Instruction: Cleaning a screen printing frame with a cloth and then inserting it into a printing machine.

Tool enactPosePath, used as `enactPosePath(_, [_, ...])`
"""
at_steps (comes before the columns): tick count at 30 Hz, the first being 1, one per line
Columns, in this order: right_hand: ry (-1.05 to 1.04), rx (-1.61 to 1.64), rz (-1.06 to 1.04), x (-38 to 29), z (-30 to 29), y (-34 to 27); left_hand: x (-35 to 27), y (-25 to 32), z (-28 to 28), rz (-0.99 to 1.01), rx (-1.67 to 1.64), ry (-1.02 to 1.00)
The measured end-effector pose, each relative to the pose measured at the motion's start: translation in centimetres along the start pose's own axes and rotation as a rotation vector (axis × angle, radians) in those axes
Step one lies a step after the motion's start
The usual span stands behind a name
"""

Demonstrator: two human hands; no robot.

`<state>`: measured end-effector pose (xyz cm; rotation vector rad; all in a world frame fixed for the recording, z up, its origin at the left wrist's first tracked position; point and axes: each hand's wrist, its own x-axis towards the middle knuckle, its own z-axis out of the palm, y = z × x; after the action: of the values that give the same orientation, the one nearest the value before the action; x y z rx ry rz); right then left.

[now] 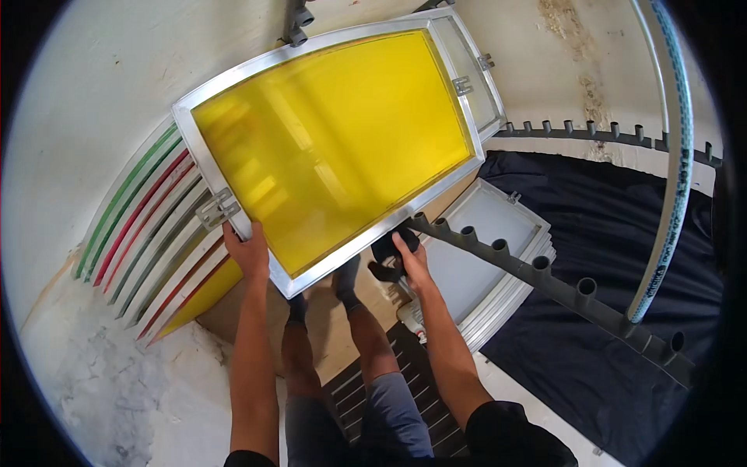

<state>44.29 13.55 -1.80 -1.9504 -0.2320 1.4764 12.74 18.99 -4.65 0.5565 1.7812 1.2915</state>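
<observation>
A screen-printing frame [344,146] with an aluminium rim and yellow mesh spans the upper middle, tilted. My left hand [250,251] grips its lower left edge, just below a metal clip [217,208]. My right hand [413,257] is at the long near edge, closed around a black object [390,257] that I cannot identify; whether it also touches the rim is hidden. Behind the yellow screen, at the upper right, a second frame [475,76] with pale mesh and a clip shows in part.
Several coloured-edge frames [146,233] stand in a row at left. A dark rail with pipe stubs [513,262] crosses at right, beside a stack of frames [484,257], a black cloth [613,233] and a hose [671,222]. Another stubbed rail [624,139] runs along the wall. A slatted mat [402,385] lies below.
</observation>
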Motion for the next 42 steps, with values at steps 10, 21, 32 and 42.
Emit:
enactPosePath(10, [-0.157, -0.160, -0.084, 9.4, -12.9, -7.7, 1.1, -2.3, -2.0, 0.165, 0.136, 0.050])
enactPosePath(21, [0.007, -0.166, 0.056, 13.6, -5.7, -10.2, 0.3, 0.4, -0.8, 0.193, 0.091, 0.034])
enactPosePath(32, [-0.017, 0.110, -0.009, 14.2, -7.4, -11.7, -0.8, 1.4, 2.0, 0.159, 0.178, 0.063])
enactPosePath(42, [0.003, 0.099, -0.108, 17.5, -9.5, -14.6, -2.6, 1.7, 6.7, 0.140, 0.176, 0.166])
